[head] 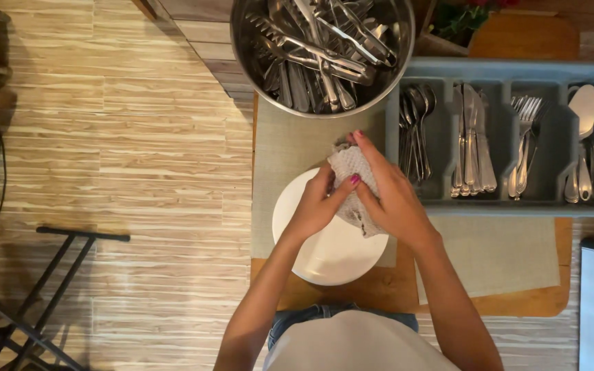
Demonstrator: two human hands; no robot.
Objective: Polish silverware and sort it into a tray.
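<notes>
Both hands met over the round white ceramic plate, wrapped around a grey waffle-weave cloth. The left hand gripped the cloth's near-left side with its thumb pressed on top. The right hand closed over the far-right side, fingers curled tight. Whether a utensil sat inside the folds could not be told; nothing metallic showed between the fingers.

Risks, as judged:
- Anything bundled in the cloth could slip out and strike the plate directly below, chipping it or making it skid.
- The plate's near edge overhung the pale grey fabric placemat onto the bare wooden tabletop, close to the table's near edge; a downward push from the hands could tip or slide it toward the person's lap.
- The large round stainless steel bowl, heaped with loose cutlery, stood just beyond the hands and appeared to jut past the table's left edge; a knock from a lifted elbow or wrist could rattle it or spill its contents.

Surface and room:
- A grey plastic compartmented cutlery tray lay to the right, holding spoons, knives and forks in separate compartments, plus larger spoons in the rightmost one.
- Floor of light striped wood-look planks.
- Black metal folding stand at near left.
- Dark appliance edge at near right; plant in a wooden box beyond the tray.
</notes>
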